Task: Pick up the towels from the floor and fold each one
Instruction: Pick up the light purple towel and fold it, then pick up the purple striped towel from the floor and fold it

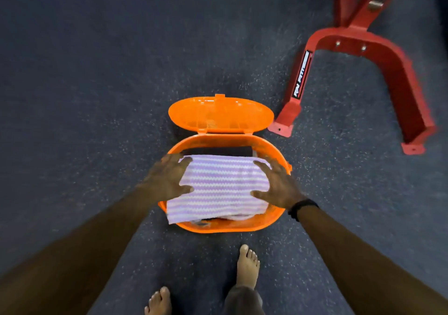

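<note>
A folded towel [219,188] with purple and white stripes lies across the top of an orange basket [232,228]. The basket's lid [220,114] is swung open at the far side. My left hand [167,178] is at the towel's left end, fingers spread, thumb on the cloth. My right hand [278,185] is at the right end in the same way, with a black band on its wrist. Dark folded cloth [218,151] shows in the basket behind the striped towel.
The floor is dark speckled rubber [97,84]. A red metal gym-machine frame [358,77] stands on the floor at the back right, close to the basket's lid. My two bare feet [247,266] are just in front of the basket.
</note>
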`<state>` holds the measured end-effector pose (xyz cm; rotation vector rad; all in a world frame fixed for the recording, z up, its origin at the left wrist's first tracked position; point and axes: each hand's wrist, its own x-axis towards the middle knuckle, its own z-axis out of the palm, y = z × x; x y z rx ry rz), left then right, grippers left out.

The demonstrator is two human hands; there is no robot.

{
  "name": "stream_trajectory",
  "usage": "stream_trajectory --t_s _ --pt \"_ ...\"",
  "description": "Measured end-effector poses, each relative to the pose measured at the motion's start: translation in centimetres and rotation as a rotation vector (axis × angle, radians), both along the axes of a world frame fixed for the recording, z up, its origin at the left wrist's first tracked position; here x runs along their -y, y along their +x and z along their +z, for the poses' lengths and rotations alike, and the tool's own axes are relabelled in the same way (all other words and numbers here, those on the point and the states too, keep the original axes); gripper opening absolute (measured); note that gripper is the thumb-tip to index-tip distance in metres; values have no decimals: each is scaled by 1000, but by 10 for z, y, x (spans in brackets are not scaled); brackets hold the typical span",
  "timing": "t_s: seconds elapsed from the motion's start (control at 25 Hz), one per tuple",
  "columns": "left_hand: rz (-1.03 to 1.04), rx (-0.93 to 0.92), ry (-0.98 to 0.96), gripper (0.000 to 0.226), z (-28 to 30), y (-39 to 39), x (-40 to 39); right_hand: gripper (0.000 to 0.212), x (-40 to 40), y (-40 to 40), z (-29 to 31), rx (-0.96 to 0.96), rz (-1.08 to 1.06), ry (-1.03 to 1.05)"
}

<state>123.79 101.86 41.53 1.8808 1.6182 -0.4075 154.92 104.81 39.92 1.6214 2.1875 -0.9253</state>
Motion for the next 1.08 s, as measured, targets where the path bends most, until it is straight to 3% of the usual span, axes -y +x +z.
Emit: stream_trajectory --t_s 0.08,0.24,0.36,0.6,0.72,0.84,0.96,1.08 --pt "-132 -90 36 109 -42 12 -5 110 11 -8 -42 94 98 -16" --pt "-270 -97 108 146 -128 17 2 130 7 -14 -114 141 196 49" --pt "-226 -127 128 156 -160 10 18 131 15 -18 -142 75 187 102" --pt "-222 -140 152 166 -216 6 26 144 37 -32 -206 120 151 249" --pt "-231 -169 147 171 -195 10 22 146 36 -32 -186 176 160 198" --pt "-304 -202 152 176 -143 11 22 140 29 -23 -131 171 197 113" --pt "-268 -152 112 170 -58 10 6 121 5 -12 -44 52 175 5" --pt "-238 -58 180 144 63 21 -28 107 -29 -4 73 -119 32 34"
